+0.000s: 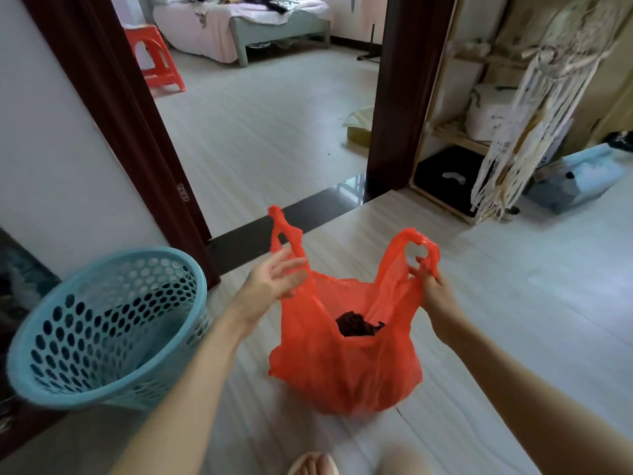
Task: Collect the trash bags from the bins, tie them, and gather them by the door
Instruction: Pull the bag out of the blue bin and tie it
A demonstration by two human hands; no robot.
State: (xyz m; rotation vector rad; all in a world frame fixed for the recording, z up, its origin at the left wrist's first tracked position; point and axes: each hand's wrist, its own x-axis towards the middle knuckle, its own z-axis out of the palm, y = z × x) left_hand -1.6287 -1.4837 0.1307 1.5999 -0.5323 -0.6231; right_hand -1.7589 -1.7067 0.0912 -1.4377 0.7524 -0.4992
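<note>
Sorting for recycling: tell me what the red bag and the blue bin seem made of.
Bag: thin plastic film, slightly glossy; it crinkles and light shows through it. Bin: likely rigid moulded plastic, matte, its wall pierced by even round holes.

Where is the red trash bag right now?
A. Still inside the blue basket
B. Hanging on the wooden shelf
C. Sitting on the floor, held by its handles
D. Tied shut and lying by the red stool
C: the red bag sits on the pale floor beside the tilted blue basket, its mouth untied and open, with the left hand and the right hand each at a handle.
</note>
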